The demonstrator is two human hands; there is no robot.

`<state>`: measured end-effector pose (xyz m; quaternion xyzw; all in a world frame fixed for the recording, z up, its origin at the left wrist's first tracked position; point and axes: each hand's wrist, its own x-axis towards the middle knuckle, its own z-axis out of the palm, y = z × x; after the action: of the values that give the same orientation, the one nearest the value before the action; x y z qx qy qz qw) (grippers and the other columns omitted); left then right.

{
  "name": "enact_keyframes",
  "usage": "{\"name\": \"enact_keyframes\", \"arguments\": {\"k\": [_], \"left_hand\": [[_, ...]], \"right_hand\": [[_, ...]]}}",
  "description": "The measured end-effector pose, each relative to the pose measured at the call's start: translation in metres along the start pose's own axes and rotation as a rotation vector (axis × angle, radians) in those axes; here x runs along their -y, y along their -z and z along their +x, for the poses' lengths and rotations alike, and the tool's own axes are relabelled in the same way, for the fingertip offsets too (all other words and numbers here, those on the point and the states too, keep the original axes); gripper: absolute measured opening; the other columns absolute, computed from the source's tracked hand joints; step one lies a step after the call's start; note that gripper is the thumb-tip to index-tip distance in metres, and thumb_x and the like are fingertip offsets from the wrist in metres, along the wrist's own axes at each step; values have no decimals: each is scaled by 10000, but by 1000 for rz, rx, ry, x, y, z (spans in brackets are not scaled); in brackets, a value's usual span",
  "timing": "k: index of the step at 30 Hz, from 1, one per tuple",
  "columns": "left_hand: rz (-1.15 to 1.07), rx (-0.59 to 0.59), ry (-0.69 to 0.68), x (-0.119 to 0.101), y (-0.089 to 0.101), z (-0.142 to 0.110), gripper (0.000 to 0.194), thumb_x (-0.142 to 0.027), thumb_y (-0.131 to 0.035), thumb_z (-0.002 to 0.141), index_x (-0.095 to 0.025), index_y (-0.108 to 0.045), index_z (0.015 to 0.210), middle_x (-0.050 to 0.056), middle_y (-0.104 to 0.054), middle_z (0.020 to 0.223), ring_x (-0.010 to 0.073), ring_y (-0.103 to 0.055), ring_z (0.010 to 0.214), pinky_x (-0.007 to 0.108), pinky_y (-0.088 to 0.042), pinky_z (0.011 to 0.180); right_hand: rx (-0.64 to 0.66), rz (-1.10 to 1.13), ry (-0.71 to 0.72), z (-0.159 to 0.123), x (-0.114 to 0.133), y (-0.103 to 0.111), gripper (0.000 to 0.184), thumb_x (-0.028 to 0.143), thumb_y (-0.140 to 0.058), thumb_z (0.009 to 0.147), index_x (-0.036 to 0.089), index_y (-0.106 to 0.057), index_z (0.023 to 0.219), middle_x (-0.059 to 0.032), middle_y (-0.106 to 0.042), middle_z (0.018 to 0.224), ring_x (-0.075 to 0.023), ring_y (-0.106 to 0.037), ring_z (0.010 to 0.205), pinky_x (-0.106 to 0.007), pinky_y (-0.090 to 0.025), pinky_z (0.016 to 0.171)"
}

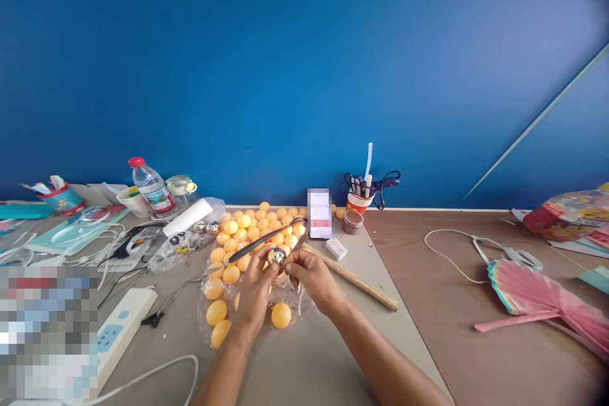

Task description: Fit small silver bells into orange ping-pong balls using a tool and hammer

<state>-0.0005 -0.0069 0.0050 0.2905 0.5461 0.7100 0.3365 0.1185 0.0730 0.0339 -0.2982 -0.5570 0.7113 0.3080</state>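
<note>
My left hand (257,285) is closed around a small shiny silver ball (276,256), held up between thumb and fingers. The fingertips of my right hand (314,276) are pinched together at the ball's right side; whatever they hold is too small to make out. Under and behind both hands lie many orange balls (231,275) on clear plastic. One loose orange ball (281,315) is just in front of the hands. A dark strap-like strip (259,241) runs across the balls, and a wooden stick (359,280) slants away to the right.
A phone (320,214) stands upright behind the balls, near a small white box (336,248) and a paper cup of pens (359,202). To the left are a water bottle (153,189), cables and a power strip (124,323). A pink fan (533,288) lies at right.
</note>
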Motion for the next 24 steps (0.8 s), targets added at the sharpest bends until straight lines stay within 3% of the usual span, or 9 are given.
{"name": "enact_keyframes", "arguments": {"k": [17, 24], "left_hand": [[5, 27, 22, -1, 0, 0, 468, -451, -779, 793, -256, -663, 1203, 86, -734, 1179, 288, -683, 1099, 405, -552, 921], [26, 63, 2, -5, -2, -2, 445, -452, -748, 835, -259, -636, 1219, 88, -699, 1264, 294, -637, 1208, 417, -518, 1000]], "right_hand": [[0, -45, 25, 2, -3, 1, 121, 280, -673, 708, 192, -593, 689, 59, -523, 556, -92, -426, 515, -244, -332, 540], [-29, -23, 15, 1, -4, 1, 134, 277, -691, 714, 192, -594, 680, 62, -518, 551, -95, -422, 522, -244, -347, 543]]}}
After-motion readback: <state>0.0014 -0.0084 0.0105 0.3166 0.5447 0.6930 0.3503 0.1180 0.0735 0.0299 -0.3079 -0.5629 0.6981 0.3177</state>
